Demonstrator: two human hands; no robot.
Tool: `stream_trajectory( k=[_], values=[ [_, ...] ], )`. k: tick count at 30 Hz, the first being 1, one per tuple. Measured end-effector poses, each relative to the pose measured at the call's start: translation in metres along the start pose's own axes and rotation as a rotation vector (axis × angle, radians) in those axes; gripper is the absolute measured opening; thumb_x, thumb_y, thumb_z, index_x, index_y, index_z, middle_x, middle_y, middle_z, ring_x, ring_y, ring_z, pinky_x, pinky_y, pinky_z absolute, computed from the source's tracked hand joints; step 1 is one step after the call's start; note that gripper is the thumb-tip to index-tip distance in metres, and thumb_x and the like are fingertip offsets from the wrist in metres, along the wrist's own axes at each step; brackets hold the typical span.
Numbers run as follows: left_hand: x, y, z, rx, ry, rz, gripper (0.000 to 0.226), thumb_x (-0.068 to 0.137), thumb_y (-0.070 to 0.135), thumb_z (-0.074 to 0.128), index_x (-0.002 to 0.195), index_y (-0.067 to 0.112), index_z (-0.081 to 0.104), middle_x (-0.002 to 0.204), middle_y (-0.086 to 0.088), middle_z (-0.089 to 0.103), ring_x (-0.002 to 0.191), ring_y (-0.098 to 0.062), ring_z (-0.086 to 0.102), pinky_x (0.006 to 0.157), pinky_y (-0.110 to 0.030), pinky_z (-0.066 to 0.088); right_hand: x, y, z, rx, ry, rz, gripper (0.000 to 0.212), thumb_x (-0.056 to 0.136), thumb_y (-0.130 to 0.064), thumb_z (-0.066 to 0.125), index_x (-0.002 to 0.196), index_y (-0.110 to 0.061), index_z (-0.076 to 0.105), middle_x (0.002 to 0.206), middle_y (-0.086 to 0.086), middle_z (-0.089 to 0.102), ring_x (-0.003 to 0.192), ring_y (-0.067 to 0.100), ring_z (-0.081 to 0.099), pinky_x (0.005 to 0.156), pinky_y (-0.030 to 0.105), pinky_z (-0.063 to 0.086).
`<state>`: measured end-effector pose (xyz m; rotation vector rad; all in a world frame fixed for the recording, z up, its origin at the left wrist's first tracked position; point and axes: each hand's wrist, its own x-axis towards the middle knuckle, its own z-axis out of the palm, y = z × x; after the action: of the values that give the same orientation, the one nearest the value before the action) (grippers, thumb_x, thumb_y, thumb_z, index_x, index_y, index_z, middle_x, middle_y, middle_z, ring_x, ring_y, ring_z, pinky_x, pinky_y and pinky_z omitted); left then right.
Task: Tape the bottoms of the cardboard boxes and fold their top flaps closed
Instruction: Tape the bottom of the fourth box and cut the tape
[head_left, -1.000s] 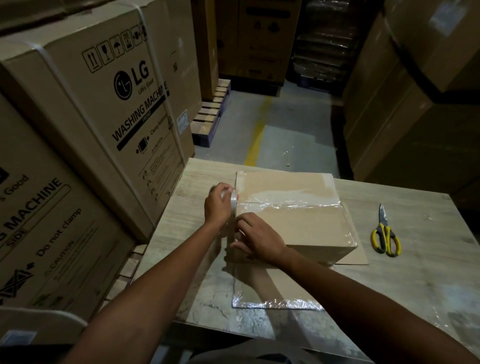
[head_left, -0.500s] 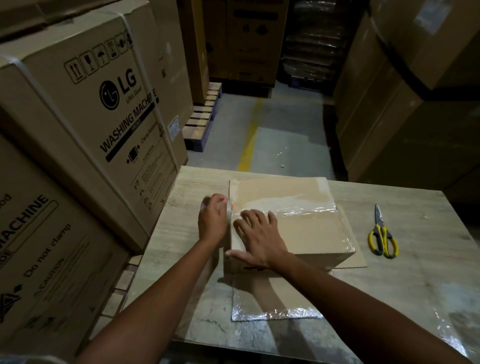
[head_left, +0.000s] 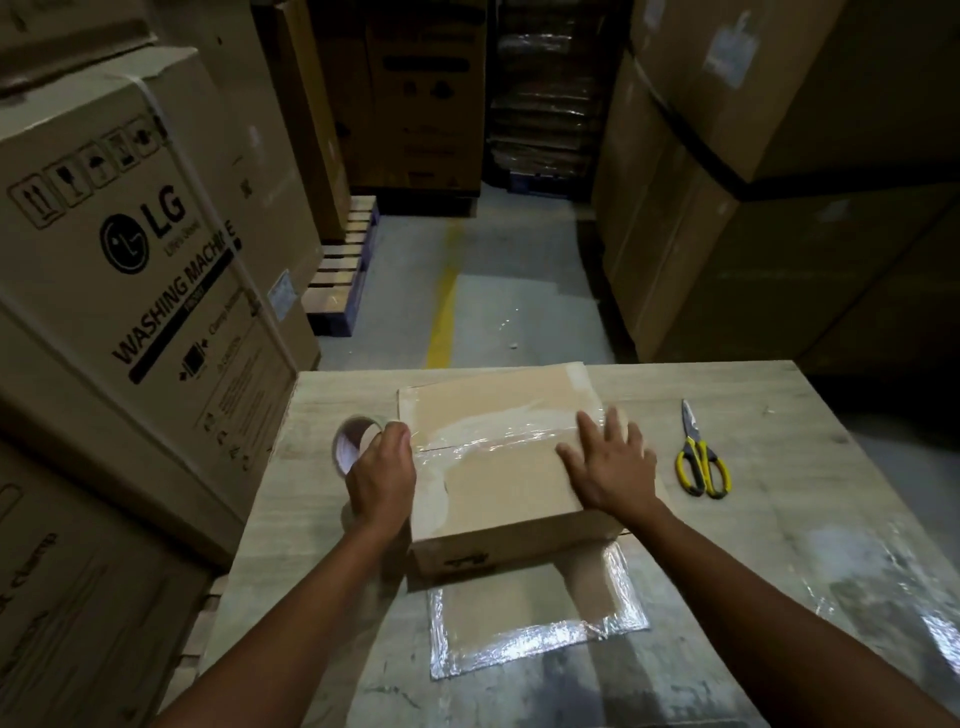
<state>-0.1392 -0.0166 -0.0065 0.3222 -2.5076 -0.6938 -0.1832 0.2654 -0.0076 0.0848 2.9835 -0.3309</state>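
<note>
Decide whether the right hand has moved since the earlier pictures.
Yes. The right hand has slid rightward along the cardboard box, from its left edge to its right side, nearer the scissors.

Our left hand grips a clear tape roll beside the brown cardboard box on the pale wooden bench; our right hand lies flat on its taped top.

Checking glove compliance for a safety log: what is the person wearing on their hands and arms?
Nothing visible. The left hand and right hand are ungloved; no sleeves, watch, bracelet or rings show up to the frame edge.
</note>
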Motion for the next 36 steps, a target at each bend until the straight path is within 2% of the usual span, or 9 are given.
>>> stream_trajectory(
  k=[5,8,15,21,25,28,30,33,36],
  values=[
    [0.014,-0.004,0.007,0.085,-0.012,-0.040,0.013,0.098,0.013,0.058,0.099,0.010,0.071,0.081,-0.010,0.073,0.078,-0.028,0.068,0.112,-0.050,0.030,-0.015,0.000,0.007,0.128,0.046,0.089,0.070,0.097,-0.066,0.027,0.157,-0.034,0.013,0.141,0.019,0.042,0.123,0.040,0.044,0.096,0.049,0.045],
    [0.031,0.000,0.001,0.034,-0.061,-0.082,0.018,0.101,0.017,0.052,0.105,0.011,0.069,0.088,-0.011,0.072,0.081,-0.027,0.065,0.089,-0.042,0.049,-0.020,-0.007,0.010,0.175,0.028,0.089,0.071,0.098,-0.065,0.029,0.158,-0.031,0.011,0.143,0.019,0.040,0.123,0.040,0.043,0.096,0.050,0.045],
    [0.066,0.065,0.011,-0.183,0.016,-0.186,0.018,0.096,0.017,0.060,0.102,0.007,0.075,0.099,-0.014,0.069,0.092,-0.027,0.062,0.076,-0.022,0.036,-0.023,-0.011,-0.002,0.209,0.066,0.041,0.072,0.097,-0.054,0.045,0.156,-0.021,0.020,0.165,0.016,0.006,0.149,0.038,0.010,0.116,0.055,0.025],
    [0.049,0.160,0.034,-0.834,-0.269,-0.628,0.006,0.088,0.017,0.073,0.088,0.013,0.077,0.097,-0.008,0.075,0.081,-0.022,0.065,0.082,-0.037,0.054,-0.030,-0.025,-0.014,0.499,0.213,-0.194,0.100,0.074,-0.077,0.053,0.151,-0.017,0.034,0.156,0.006,0.036,0.146,0.024,0.030,0.116,0.050,0.029],
    [0.040,0.206,0.047,-1.138,-0.542,-0.901,0.011,0.086,0.012,0.075,0.094,0.005,0.076,0.086,-0.013,0.073,0.072,-0.027,0.065,0.069,-0.036,0.055,-0.032,-0.016,-0.020,0.773,0.291,-0.098,0.086,0.070,-0.061,0.070,0.138,-0.011,0.050,0.130,0.005,0.061,0.119,0.022,0.057,0.096,0.033,0.049],
    [0.047,0.204,0.073,-0.913,-0.588,-0.766,0.008,0.081,0.020,0.078,0.086,0.013,0.079,0.086,-0.002,0.074,0.084,-0.026,0.068,0.075,-0.032,0.053,-0.031,0.000,-0.023,0.791,0.265,-0.031,0.061,0.078,-0.039,0.080,0.127,-0.013,0.056,0.109,0.002,0.065,0.099,0.021,0.064,0.074,0.016,0.041],
    [0.055,0.199,0.092,-0.737,-0.585,-0.585,0.013,0.070,0.036,0.080,0.076,0.025,0.081,0.085,0.009,0.076,0.105,-0.025,0.066,0.096,-0.041,0.052,-0.030,0.010,-0.027,0.806,0.278,-0.006,0.052,0.080,-0.036,0.079,0.122,-0.016,0.056,0.102,-0.004,0.063,0.092,0.021,0.064,0.066,0.011,0.036],
    [0.062,0.197,0.117,-0.592,-0.649,-0.401,0.003,0.072,0.037,0.080,0.070,0.039,0.079,0.109,0.010,0.074,0.132,-0.020,0.048,0.116,-0.045,0.031,-0.026,0.013,-0.043,0.814,0.343,0.052,0.057,0.084,-0.038,0.073,0.132,-0.018,0.050,0.112,0.000,0.064,0.099,0.025,0.065,0.074,0.023,0.045],
    [0.071,0.198,0.132,-0.548,-0.648,-0.348,0.010,0.085,0.022,0.075,0.093,0.025,0.080,0.144,-0.011,0.052,0.141,-0.018,0.039,0.116,-0.039,0.032,-0.022,0.007,-0.062,0.748,0.282,0.108,0.067,0.093,-0.049,0.059,0.150,-0.022,0.036,0.127,0.005,0.060,0.114,0.028,0.059,0.089,0.036,0.045]
  ],
)
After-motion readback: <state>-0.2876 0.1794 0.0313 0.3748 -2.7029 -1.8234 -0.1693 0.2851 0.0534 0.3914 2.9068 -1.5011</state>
